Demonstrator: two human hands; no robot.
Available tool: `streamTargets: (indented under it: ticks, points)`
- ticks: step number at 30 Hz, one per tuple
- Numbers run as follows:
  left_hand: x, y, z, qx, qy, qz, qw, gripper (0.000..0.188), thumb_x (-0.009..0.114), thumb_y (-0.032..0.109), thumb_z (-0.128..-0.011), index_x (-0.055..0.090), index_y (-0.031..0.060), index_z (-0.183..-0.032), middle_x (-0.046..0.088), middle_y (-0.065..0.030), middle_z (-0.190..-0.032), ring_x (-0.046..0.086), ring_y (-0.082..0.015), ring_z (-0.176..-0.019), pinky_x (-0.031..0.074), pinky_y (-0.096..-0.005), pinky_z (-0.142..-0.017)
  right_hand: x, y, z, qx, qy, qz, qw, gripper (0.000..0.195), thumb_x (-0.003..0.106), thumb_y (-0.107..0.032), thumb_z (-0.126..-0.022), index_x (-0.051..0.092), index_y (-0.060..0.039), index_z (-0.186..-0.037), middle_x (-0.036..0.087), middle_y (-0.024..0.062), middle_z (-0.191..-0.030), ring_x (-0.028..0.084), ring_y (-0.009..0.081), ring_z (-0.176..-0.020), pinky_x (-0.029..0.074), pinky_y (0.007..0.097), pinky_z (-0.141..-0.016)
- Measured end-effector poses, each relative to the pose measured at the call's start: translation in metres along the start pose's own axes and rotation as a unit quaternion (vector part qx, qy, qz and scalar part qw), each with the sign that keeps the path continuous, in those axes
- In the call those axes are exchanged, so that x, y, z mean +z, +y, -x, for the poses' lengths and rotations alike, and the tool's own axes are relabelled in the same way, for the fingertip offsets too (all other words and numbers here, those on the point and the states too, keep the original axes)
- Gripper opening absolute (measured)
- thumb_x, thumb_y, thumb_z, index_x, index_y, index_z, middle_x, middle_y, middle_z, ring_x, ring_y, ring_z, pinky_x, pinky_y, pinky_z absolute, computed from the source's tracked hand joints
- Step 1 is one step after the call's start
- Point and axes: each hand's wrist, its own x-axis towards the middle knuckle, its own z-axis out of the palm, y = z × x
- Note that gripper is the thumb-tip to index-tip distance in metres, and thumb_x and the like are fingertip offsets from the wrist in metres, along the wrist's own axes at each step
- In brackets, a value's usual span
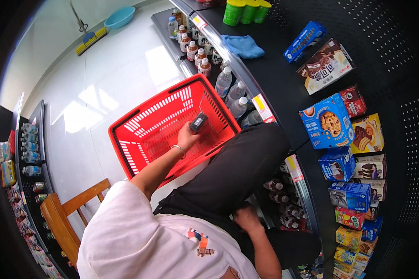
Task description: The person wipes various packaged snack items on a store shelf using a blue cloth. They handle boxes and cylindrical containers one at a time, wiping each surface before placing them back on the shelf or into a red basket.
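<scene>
My left hand (pixel 188 136) reaches into a red plastic shopping basket (pixel 143 108) and holds a small black package (pixel 198 122) that bears pale writing. The package is inside the basket's opening, above its slotted wall and bottom. A thin bracelet is on the left wrist. My right hand (pixel 247 218) is low between my dark-trousered legs, beside the shelf front; its fingers are partly hidden, and whether it holds anything does not show. No other goods are visible in the basket.
A black shelf at the right bears biscuit boxes (pixel 326 120), a blue cloth (pixel 243 46) and green canisters (pixel 234 12). Bottles (pixel 223 82) stand on the lower shelf beside the basket. A wooden chair (pixel 64 212), mop (pixel 90 40) and blue basin (pixel 120 17) are at the left.
</scene>
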Motion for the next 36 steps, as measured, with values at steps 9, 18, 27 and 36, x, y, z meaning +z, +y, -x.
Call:
streamTargets:
  ticks: [9, 18, 27, 36]
  points:
    - [-0.090, 0.035, -0.040, -0.071, 0.003, 0.378, 0.923, 0.036, 0.053, -0.004, -0.075, 0.067, -0.0007, -0.109, 0.068, -0.0047, -0.096, 0.064, -0.0150, -0.085, 0.051, -0.0258, -0.077, -0.001, -0.006, -0.004, 0.033, -0.010, 0.005, 0.999, 0.017, 0.066, -0.018, -0.073, 0.071, -0.0024, -0.074, 0.068, 0.0198, -0.078, 0.067, 0.0379, -0.077, 0.056, 0.0468, -0.073]
    - [-0.141, 0.256, -0.109, 0.219, -0.084, 0.527, 0.817, 0.049, 0.043, 0.010, -0.083, 0.057, -0.0036, -0.128, 0.067, -0.0112, -0.118, 0.064, -0.0227, -0.109, 0.048, -0.0356, -0.100, 0.016, 0.005, -0.003, 0.010, -0.033, 0.020, 0.999, 0.015, 0.065, -0.015, -0.070, 0.070, -0.0025, -0.076, 0.067, 0.0201, -0.077, 0.067, 0.0377, -0.075, 0.055, 0.0476, -0.071]
    - [-0.003, 0.424, -0.162, 0.239, -0.244, 0.597, 0.726, 0.031, 0.042, 0.007, -0.082, 0.058, 0.0025, -0.108, 0.066, -0.0099, -0.099, 0.066, -0.0225, -0.090, 0.055, -0.0332, -0.082, 0.042, 0.023, -0.002, 0.017, -0.004, 0.004, 1.000, 0.024, 0.063, -0.016, -0.069, 0.068, 0.0018, -0.083, 0.068, 0.0221, -0.081, 0.066, 0.0393, -0.078, 0.054, 0.0478, -0.073]
    - [0.082, 0.425, -0.166, 0.194, -0.272, 0.552, 0.764, 0.031, 0.040, 0.014, -0.088, 0.063, 0.0025, -0.106, 0.067, -0.0053, -0.094, 0.065, -0.0164, -0.087, 0.054, -0.0292, -0.081, 0.041, 0.022, -0.002, -0.038, 0.056, 0.006, 0.998, 0.022, 0.062, -0.010, -0.069, 0.067, 0.0036, -0.086, 0.067, 0.0226, -0.083, 0.065, 0.0393, -0.076, 0.054, 0.0476, -0.072]
